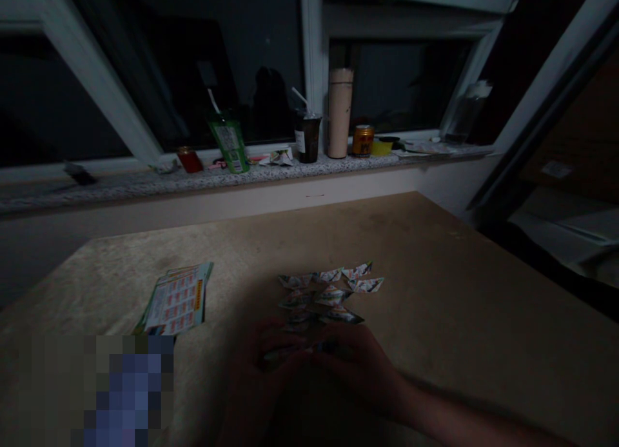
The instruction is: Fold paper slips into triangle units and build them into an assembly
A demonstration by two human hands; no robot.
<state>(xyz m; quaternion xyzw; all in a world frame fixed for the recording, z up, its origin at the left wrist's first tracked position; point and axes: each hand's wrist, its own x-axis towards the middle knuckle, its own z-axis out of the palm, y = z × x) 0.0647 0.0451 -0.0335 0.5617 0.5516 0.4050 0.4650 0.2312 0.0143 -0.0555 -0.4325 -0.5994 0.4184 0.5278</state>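
Close together at the front of the table, my left hand [261,363] and my right hand [358,360] pinch a small folded paper boat [284,353] between their fingertips. Shadow and my fingers hide much of it. Just beyond them stand several folded paper boats in loose rows, with white, red and green print; one paper boat [341,314] is near my right fingers and another paper boat [366,284] sits at the far right of the group. To the left lies a fanned stack of printed leaflets [178,298].
A tan tabletop [435,292] reaches back to the wall. On the stone windowsill [271,176] stand a green cup [229,144] with a straw, a dark cup [308,140], a pink tumbler [340,115], a gold can [362,141] and a red jar [189,160]. Pixelation covers the lower left.
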